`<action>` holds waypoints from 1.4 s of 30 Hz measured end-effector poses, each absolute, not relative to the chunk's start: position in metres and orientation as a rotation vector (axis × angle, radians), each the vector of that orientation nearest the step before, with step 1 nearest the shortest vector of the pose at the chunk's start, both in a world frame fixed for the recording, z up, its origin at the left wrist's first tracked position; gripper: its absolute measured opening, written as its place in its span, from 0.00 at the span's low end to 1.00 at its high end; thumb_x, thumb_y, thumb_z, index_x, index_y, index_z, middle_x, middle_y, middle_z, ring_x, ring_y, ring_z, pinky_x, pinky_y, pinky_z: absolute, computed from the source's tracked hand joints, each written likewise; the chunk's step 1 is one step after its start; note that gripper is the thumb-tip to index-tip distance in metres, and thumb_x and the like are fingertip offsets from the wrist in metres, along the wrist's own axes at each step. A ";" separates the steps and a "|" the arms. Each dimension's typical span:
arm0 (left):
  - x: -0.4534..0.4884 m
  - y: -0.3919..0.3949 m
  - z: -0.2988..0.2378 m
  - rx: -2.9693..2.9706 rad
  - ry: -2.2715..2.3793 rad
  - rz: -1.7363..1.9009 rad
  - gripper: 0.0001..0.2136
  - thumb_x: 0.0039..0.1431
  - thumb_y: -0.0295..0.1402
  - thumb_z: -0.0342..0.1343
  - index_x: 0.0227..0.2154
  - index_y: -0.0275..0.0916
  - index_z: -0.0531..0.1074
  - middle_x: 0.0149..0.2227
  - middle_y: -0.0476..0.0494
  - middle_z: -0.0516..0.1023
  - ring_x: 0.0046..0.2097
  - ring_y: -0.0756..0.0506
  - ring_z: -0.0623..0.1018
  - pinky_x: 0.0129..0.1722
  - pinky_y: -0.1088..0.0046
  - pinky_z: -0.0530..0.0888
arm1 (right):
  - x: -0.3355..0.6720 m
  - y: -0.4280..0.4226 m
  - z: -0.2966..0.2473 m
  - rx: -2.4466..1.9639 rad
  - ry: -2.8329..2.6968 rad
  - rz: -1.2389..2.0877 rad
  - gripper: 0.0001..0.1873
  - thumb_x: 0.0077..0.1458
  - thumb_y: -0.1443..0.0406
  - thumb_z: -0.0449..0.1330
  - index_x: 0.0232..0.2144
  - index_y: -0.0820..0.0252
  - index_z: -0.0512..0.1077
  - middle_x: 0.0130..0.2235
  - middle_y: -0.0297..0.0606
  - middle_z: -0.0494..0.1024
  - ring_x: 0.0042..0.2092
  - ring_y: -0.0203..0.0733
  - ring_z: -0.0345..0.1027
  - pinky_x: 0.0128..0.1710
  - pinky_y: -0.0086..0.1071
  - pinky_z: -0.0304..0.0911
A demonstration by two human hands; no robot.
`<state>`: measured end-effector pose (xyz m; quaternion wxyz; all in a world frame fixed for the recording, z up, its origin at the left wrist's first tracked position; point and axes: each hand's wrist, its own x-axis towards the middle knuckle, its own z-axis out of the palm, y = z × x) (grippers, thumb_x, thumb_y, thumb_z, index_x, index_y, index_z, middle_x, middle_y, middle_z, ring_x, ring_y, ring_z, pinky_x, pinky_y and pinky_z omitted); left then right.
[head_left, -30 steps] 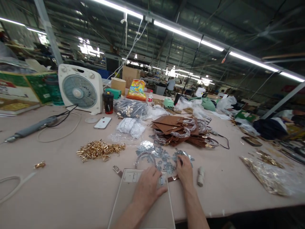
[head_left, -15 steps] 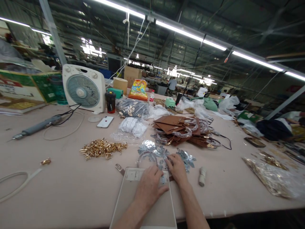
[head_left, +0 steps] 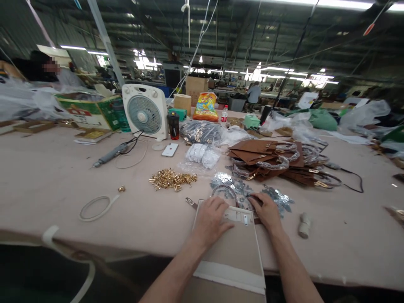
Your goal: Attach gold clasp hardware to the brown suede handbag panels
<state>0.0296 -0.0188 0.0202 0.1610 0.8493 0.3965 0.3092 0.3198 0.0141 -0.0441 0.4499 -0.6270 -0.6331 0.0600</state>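
Note:
A beige handbag panel [head_left: 230, 248] lies in front of me, its lower end reaching past the table edge. My left hand [head_left: 212, 219] rests on its top left part, fingers forward and thumb spread. A small metal plate [head_left: 245, 220] sits on the panel near its upper right corner. Beyond the top edge stands a plastic-wrapped handle [head_left: 224, 188]. My right hand [head_left: 267, 212] is just right of that, fingers bent together at the handle's right end and the pile of silver metal plates [head_left: 279, 200]. What those fingertips hold, if anything, is hidden. A brown strap with a buckle [head_left: 190, 203] sticks out left.
Gold-coloured fittings [head_left: 170, 180] lie heaped left of the panel. Brown bags [head_left: 268, 162] are stacked behind the plates. A grey roll [head_left: 304, 226] stands at right. Further back are a phone [head_left: 170, 150], a power screwdriver [head_left: 110, 155] and a fan [head_left: 145, 111].
My view has swung left, so everything appears further right. The left hand has shifted toward the panel's left side, uncovering the small plate. The right hand stays by the handle and plates.

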 end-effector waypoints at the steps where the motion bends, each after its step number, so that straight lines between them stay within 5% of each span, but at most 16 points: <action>1: 0.024 -0.018 0.019 2.407 1.164 0.905 0.26 0.51 0.42 0.75 0.51 0.45 0.74 0.54 0.42 0.77 0.60 0.35 0.71 0.61 0.50 0.69 | 0.319 0.013 -0.043 -1.553 -1.551 0.156 0.20 0.59 0.47 0.63 0.39 0.54 0.83 0.41 0.43 0.83 0.44 0.53 0.75 0.51 0.48 0.67; 10: 0.016 -0.016 0.006 2.314 1.189 1.002 0.23 0.53 0.45 0.73 0.50 0.46 0.78 0.53 0.45 0.79 0.57 0.38 0.74 0.61 0.54 0.68 | 0.297 -0.010 -0.017 -1.404 -1.392 0.154 0.16 0.62 0.51 0.63 0.38 0.57 0.81 0.41 0.43 0.82 0.44 0.50 0.75 0.48 0.44 0.68; 21: 0.015 -0.019 0.006 2.306 1.194 1.013 0.22 0.56 0.44 0.70 0.52 0.46 0.77 0.53 0.45 0.80 0.57 0.38 0.74 0.61 0.54 0.67 | 0.213 -0.037 0.017 -1.269 -1.777 0.627 0.11 0.66 0.56 0.60 0.42 0.50 0.82 0.43 0.41 0.83 0.45 0.50 0.75 0.48 0.42 0.69; 27: 0.009 -0.014 0.004 2.240 1.088 1.057 0.14 0.64 0.30 0.61 0.51 0.45 0.79 0.55 0.45 0.81 0.58 0.41 0.75 0.62 0.56 0.67 | 0.224 -0.037 -0.009 -1.343 -1.471 0.652 0.13 0.64 0.54 0.62 0.42 0.54 0.80 0.43 0.40 0.81 0.47 0.50 0.73 0.51 0.42 0.67; 42: 0.016 -0.007 -0.005 2.256 1.154 1.049 0.04 0.67 0.34 0.62 0.42 0.44 0.81 0.50 0.48 0.84 0.53 0.42 0.77 0.58 0.58 0.69 | 0.216 -0.042 -0.012 -1.299 -1.635 0.459 0.10 0.69 0.58 0.59 0.42 0.54 0.78 0.42 0.40 0.79 0.46 0.48 0.72 0.51 0.41 0.64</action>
